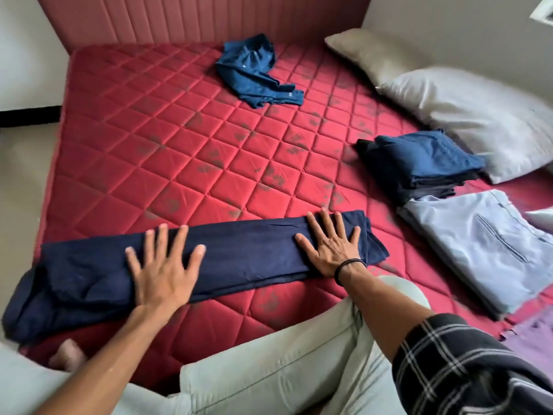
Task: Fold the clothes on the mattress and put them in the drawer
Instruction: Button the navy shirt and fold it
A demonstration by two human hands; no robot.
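Observation:
A dark navy garment [245, 253], folded into a long strip, lies across the near part of the red quilted mattress [167, 145]. My left hand [163, 265] presses flat on its middle-left with fingers spread. My right hand [329, 244] presses flat on its right end, fingers spread too. A crumpled blue garment [254, 70] lies unfolded near the headboard. At the right sit a folded stack of blue and dark clothes [419, 163] and a folded pale blue garment [484, 250]. No drawer is in view.
Two pillows [466, 115] lie along the right wall. A pink padded headboard [209, 19] runs along the far side. My knee in pale trousers [284, 354] rests on the mattress's near edge. A purple cloth [535, 339] shows at the right edge.

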